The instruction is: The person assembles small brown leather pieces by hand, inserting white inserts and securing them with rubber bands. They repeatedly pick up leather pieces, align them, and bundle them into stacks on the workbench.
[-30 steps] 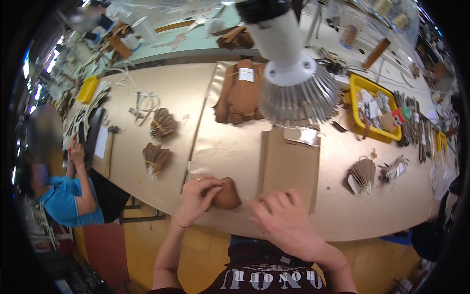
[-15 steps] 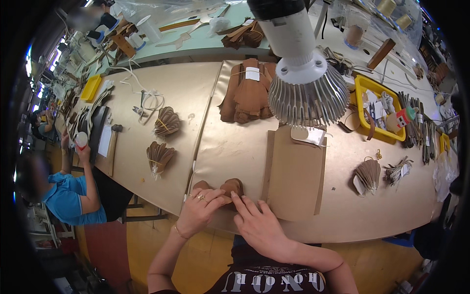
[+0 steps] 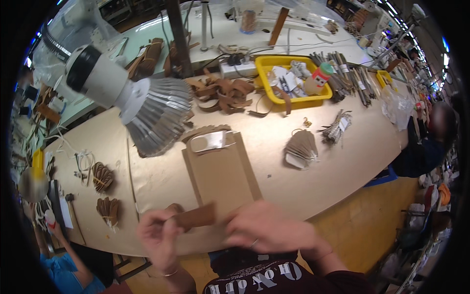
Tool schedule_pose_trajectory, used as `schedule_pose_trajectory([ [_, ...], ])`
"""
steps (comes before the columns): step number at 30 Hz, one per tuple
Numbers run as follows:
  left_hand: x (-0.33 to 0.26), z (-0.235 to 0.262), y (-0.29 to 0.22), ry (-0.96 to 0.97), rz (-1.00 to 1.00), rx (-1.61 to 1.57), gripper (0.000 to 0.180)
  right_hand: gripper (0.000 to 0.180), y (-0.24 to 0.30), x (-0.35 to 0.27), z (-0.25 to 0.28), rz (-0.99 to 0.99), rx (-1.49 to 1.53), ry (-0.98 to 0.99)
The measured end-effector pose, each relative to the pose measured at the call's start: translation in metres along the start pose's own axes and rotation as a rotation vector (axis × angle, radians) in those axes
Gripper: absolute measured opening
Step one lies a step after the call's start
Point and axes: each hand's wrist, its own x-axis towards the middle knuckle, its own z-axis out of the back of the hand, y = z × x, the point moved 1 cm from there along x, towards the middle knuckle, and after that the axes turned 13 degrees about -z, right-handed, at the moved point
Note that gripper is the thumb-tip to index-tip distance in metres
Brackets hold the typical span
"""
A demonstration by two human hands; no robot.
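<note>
My left hand is closed on a flat brown leather piece, pinched between thumb and fingers above the table's near edge. The piece sticks out toward my right hand, which is smeared by motion just beyond its free end. Whether that hand holds anything cannot be made out. Another brown piece shows partly behind my left fingers. Past my hands lies a large tan rectangular sheet with darker side strips, a white slip on its far end.
A metal-finned lamp hangs over the table's left side. Tied bundles of brown pieces lie left, another bundle right. Farther back are loose brown strips and a yellow tray holding a bottle. A co-worker in blue sits left.
The view has swung to the right. My hands have moved apart from the pieces they were both touching; a brown leather piece is now raised in my left hand.
</note>
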Motion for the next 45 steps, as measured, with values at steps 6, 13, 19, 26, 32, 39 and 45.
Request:
schedule_pose_trajectory([
  [6,0.012,-0.053,0.045,0.012,0.020,0.073,0.009,0.022,-0.091,-0.036,0.047,-0.492,-0.327,-0.720],
  [13,0.002,-0.051,0.052,-0.008,-0.005,0.248,0.010,0.020,-0.150,-0.033,0.020,-0.534,-0.538,-0.947],
  [19,0.002,-0.052,0.055,0.016,-0.041,0.282,0.009,0.016,-0.158,-0.036,0.031,-0.481,-0.357,-0.938],
  [26,0.008,-0.052,0.051,0.161,-0.146,0.417,0.016,0.020,-0.149,-0.047,0.043,-0.728,0.568,-0.629],
  [32,0.000,-0.068,0.033,0.120,-0.585,0.832,0.028,0.024,-0.153,-0.042,0.045,-0.800,0.713,-0.446],
  [39,-0.056,-0.159,0.056,0.987,-0.543,0.551,0.047,0.022,-0.157,-0.040,0.043,-0.769,0.557,-0.487],
  [45,-0.061,-0.218,0.130,0.967,-0.496,0.985,0.070,0.020,-0.157,-0.039,0.043,-0.762,0.359,-0.529],
])
